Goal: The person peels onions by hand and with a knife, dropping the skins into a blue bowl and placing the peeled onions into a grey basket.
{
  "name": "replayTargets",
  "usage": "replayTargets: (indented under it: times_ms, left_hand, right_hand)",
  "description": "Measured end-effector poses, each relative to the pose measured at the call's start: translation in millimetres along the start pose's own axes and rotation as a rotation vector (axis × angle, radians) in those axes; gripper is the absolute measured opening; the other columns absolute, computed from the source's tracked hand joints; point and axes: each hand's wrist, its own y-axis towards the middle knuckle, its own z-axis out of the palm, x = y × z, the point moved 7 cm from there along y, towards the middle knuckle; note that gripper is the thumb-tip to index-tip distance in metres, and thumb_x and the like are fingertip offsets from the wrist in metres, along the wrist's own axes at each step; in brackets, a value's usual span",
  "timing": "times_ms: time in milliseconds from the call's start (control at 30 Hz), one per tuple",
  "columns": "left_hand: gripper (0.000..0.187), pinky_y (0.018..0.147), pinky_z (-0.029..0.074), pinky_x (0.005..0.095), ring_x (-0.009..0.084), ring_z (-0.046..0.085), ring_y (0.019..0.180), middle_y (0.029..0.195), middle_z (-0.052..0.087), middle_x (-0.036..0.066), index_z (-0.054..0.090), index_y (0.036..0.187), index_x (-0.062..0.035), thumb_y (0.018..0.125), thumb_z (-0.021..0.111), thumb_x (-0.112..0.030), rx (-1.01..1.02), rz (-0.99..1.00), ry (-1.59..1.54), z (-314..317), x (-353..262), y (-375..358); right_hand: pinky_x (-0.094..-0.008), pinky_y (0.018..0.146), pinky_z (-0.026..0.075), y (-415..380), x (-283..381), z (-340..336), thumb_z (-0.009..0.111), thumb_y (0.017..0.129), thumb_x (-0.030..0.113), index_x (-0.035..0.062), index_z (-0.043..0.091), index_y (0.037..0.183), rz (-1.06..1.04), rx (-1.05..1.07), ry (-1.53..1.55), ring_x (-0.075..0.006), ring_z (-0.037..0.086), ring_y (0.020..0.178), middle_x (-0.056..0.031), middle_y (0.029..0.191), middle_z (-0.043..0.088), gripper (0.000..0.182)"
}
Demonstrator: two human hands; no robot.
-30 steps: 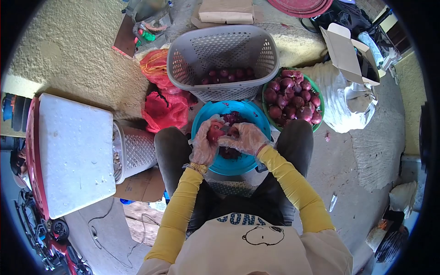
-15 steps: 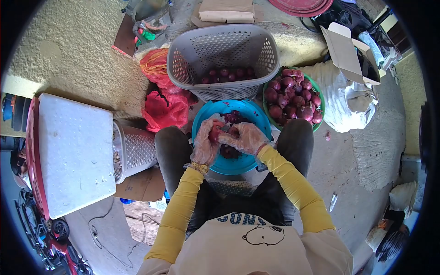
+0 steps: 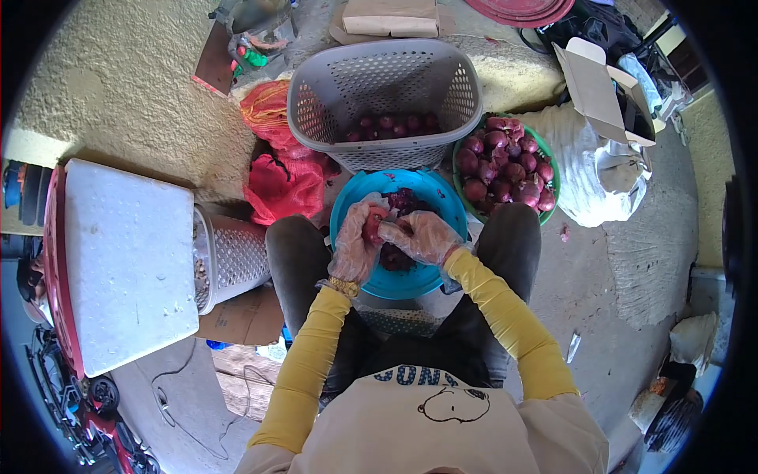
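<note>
A red onion [image 3: 374, 227] sits in my left hand [image 3: 354, 243], which is closed around it in a clear plastic glove. From the right, my right hand [image 3: 427, 237], gloved the same way, presses its bent thumb and fingers against the onion. Whether a strip of skin is pinched there is too small to tell. Both hands are over a blue basin [image 3: 450, 201], where dark red onion skins [image 3: 404, 201] lie under and behind them. Beyond it, a grey perforated basket [image 3: 384, 146] has several red onions [image 3: 387, 123] at its bottom.
A green basin [image 3: 556, 180] heaped with red onions stands right of the blue one. Left are red mesh sacks [image 3: 284, 186], a white foam lid [image 3: 130, 268] and a woven-pattern bin [image 3: 241, 257]. A white sack [image 3: 604, 186] and an open carton [image 3: 592, 93] are at the right.
My right fingers have shifted slightly against the onion, and more of its red side shows. My left hand stays around it in nearly the same place.
</note>
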Motion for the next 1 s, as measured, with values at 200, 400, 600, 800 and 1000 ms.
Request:
replayTargets:
  times_ms: [200,400,600,800,1000]
  left_hand:
    - [0.027,0.083,0.052,0.0295,0.0145,0.06,0.086,0.102,0.066,0.008,0.057,0.119,-0.0035,0.107,0.054,-0.028,-0.03,-0.006,0.028,15.6,-4.4,-6.7]
    - [0.044,0.108,0.049,0.0456,0.0311,0.061,0.119,0.124,0.062,0.015,0.052,0.135,0.0025,0.104,0.059,-0.027,-0.045,0.014,-0.038,8.8,-7.2,-4.0]
    - [0.036,0.091,0.055,0.0364,0.0224,0.064,0.102,0.112,0.066,0.012,0.054,0.129,-0.0003,0.105,0.056,-0.027,-0.039,0.005,-0.019,24.5,-11.2,-7.9]
    - [0.029,0.092,0.053,0.0342,0.0204,0.063,0.103,0.111,0.066,0.01,0.056,0.123,-0.0024,0.104,0.057,-0.025,-0.015,0.04,-0.002,13.8,-8.8,-5.7]
    - [0.028,0.094,0.052,0.0341,0.0202,0.062,0.104,0.11,0.065,0.01,0.055,0.122,-0.0033,0.104,0.058,-0.024,-0.027,0.058,-0.001,22.6,-10.8,-7.1]
  right_hand:
    - [-0.0445,0.077,0.052,1.9,-6.5,5.0,0.062,0.091,0.065,0.0052,0.077,0.093,0.022,0.032,-0.029,-0.0381,0.068,0.08,-0.0223,0.082,0.07,0.062]
    - [-0.0452,0.078,0.052,-4.4,5.0,-5.9,0.068,0.085,0.068,0.0077,0.077,0.099,-0.07,-0.081,-0.147,-0.0352,0.07,0.082,-0.0178,0.085,0.073,0.062]
    - [-0.043,0.077,0.053,-3.9,5.5,-9.5,0.071,0.077,0.074,0.0084,0.076,0.099,-0.056,-0.129,-0.059,-0.0327,0.07,0.082,-0.0149,0.084,0.072,0.069]
    - [-0.0444,0.073,0.051,-1.3,0.3,-8.7,0.068,0.078,0.076,0.006,0.073,0.089,-0.032,-0.139,-0.145,-0.0333,0.068,0.078,-0.0146,0.078,0.069,0.071]
    - [-0.0446,0.073,0.051,0.8,-5.2,-7.4,0.066,0.079,0.078,0.0057,0.073,0.088,0.01,-0.117,-0.156,-0.0349,0.067,0.077,-0.0148,0.077,0.069,0.073]
